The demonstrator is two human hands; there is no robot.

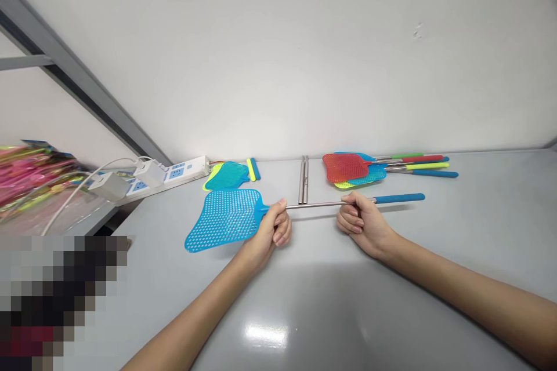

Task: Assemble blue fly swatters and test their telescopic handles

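A blue fly swatter (224, 219) with a perforated head, a thin metal rod and a blue grip is held level above the table by both hands. My left hand (274, 227) is closed on the rod just below the head. Farther right along the rod, my right hand (360, 221) is closed near the blue grip, which sticks out past it. Behind the rod lie a couple of bare metal tubes (303, 181). Several swatters, with a red one (346, 168) on top, are stacked at the back right with their handles pointing right.
Loose blue and yellow swatter heads (230, 175) lie at the back left beside yellow and blue grips (253, 169). A power strip (187, 171) with plugged-in chargers and a white cable runs along the left. Bagged colourful goods (39, 179) sit beyond the metal frame. A wall bounds the table (304, 301).
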